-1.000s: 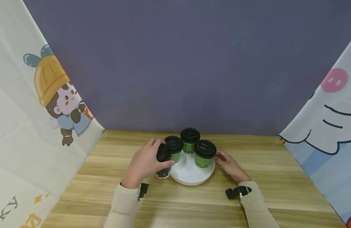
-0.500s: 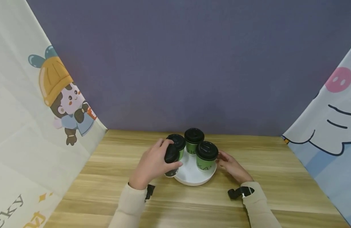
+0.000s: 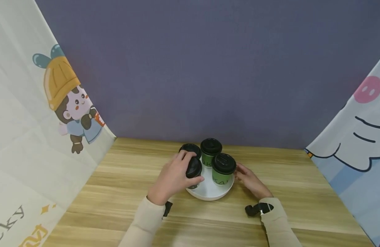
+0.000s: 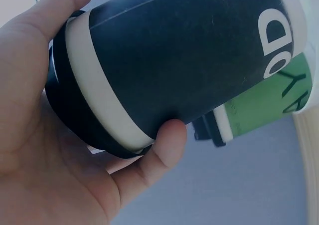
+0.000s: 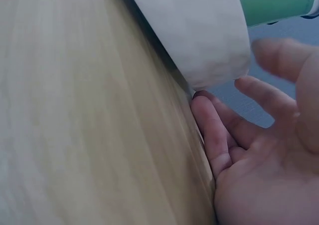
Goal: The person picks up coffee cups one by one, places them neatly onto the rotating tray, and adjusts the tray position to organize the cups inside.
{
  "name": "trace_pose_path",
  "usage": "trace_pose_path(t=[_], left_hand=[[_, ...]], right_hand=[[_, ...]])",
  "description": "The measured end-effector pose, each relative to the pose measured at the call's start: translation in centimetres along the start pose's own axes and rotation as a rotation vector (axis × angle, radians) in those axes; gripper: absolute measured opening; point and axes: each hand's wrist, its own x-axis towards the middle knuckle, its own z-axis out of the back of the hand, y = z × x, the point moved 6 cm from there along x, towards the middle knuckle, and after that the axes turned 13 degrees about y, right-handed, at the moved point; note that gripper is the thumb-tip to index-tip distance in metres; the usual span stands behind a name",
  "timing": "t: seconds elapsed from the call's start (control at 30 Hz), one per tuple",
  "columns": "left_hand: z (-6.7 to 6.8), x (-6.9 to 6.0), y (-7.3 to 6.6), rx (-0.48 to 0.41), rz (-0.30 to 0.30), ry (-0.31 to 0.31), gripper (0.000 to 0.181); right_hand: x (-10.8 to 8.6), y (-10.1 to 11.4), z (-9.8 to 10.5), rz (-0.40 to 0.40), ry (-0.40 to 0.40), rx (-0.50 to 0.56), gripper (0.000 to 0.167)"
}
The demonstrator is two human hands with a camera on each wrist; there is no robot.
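Observation:
A black paper coffee cup (image 4: 169, 65) with a black lid and white lettering is in the grip of my left hand (image 3: 171, 180), its fingers and thumb round the lid end. It is over the left part of a round white tray (image 3: 208, 193); whether its base touches cannot be told. On the tray stand a green lidded cup (image 3: 221, 177) at the right, another green cup (image 3: 207, 160) at the back, and a third cup (image 3: 190, 148) at the left, partly behind my left hand. Beside the tray's right edge, my right hand (image 3: 252, 182) has its fingertips against or very near the rim.
The wooden table (image 3: 214, 223) carries the tray near its back edge. Behind it rises a grey-blue partition (image 3: 190, 68). Printed cloths hang on the left (image 3: 20, 120) and right (image 3: 363, 144). Each wrist wears a black strap-mounted camera.
My left hand has moved right with the black cup, from beside the tray's left edge to over it. The right hand stays by the rim. The head view has shifted slightly.

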Motion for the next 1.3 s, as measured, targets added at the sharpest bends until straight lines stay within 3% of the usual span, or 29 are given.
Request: trace_pose_path(t=[0.17,0.33,0.87,1.3], left_hand=[[-0.7,0.4,-0.8,0.056,-0.041,-0.002,0.085],[-1.6,0.7,-1.3,0.114,-0.042,-0.001,0.092],[-3.7,1.2,-2.1,0.150,0.028,0.027,0.091],[-4.6,1.5,-2.7,0.254,-0.033,-0.049,0.090]], right_hand=[[0.1,0.0,-0.1,0.004,-0.003,-0.014,0.055],[0.0,-0.2,-0.1,-0.004,-0.001,-0.003,0.055],[0.0,-0.1,0.2,0.000,0.014,-0.008,0.054],[0.1,-0.3,0.1,0.002,0.024,-0.016,0.057]])
